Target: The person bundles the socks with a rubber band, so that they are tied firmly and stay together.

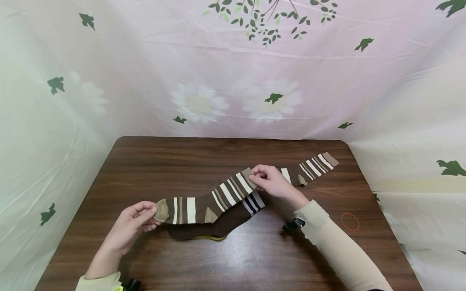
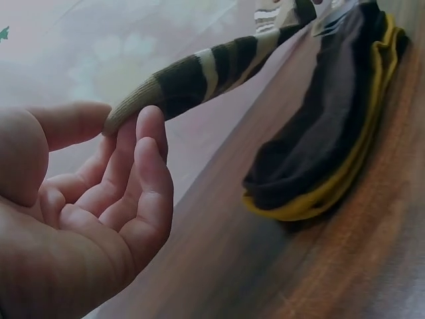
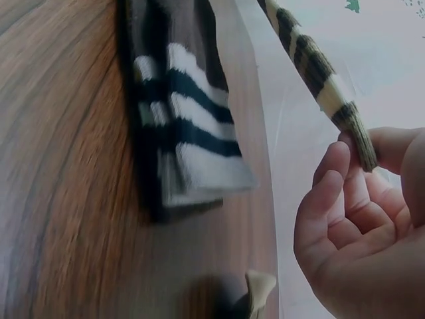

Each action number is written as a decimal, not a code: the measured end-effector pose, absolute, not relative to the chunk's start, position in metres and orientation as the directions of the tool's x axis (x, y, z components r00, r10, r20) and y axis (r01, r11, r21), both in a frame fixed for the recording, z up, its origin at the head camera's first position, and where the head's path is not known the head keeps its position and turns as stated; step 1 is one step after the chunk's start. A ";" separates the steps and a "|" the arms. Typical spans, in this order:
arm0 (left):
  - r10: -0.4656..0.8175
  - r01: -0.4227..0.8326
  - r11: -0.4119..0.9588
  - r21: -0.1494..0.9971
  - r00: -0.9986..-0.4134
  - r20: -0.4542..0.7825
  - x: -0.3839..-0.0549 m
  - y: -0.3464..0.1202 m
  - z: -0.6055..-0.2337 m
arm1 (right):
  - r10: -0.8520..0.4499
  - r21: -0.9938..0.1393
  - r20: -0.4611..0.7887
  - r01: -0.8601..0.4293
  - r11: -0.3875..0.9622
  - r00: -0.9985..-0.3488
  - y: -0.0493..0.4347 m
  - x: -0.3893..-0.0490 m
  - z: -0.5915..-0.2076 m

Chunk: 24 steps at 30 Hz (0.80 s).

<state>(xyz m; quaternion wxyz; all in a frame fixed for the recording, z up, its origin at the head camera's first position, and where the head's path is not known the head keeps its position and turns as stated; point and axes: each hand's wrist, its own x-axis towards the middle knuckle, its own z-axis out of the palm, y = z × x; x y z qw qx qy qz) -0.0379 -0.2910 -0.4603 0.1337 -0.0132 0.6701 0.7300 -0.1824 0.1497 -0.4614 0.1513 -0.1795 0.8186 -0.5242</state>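
Observation:
Stretched between both hands is a brown striped sock (image 1: pixel 227 194) with white and tan bands, held above the table. My left hand (image 1: pixel 132 224) pinches its tan toe between thumb and fingers. At the other end, my right hand (image 1: pixel 271 182) pinches the tan cuff. Beneath it lies a dark brown sock pair (image 1: pixel 196 231), with grey and black bands at the cuff; the left wrist view shows a yellow layer (image 2: pixel 299 209) along its edge. A second striped sock (image 1: pixel 316 167) lies behind the right hand, its toe part hidden by that hand.
A red rubber band (image 1: pixel 350 222) lies on the wooden table (image 1: pixel 174 161), right of the right forearm. Pale printed cloth (image 1: pixel 233 72) hangs round the back and sides of the table.

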 end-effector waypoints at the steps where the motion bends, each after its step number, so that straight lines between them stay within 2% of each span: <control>1: 0.190 -0.219 -0.065 0.974 -0.960 -0.204 -0.038 -0.291 -0.462 | -0.455 -0.910 -0.061 -0.138 0.391 -0.889 0.152 -0.182 -0.462; 14: 0.315 -0.253 -0.036 0.967 -0.921 -0.230 -0.030 -0.289 -0.483 | -0.541 -0.894 -0.112 -0.153 0.422 -0.834 0.174 -0.174 -0.477; 24: 0.314 -0.292 0.014 0.956 -0.907 -0.281 -0.029 -0.287 -0.487 | -0.558 -0.880 -0.155 -0.143 0.453 -0.815 0.182 -0.168 -0.483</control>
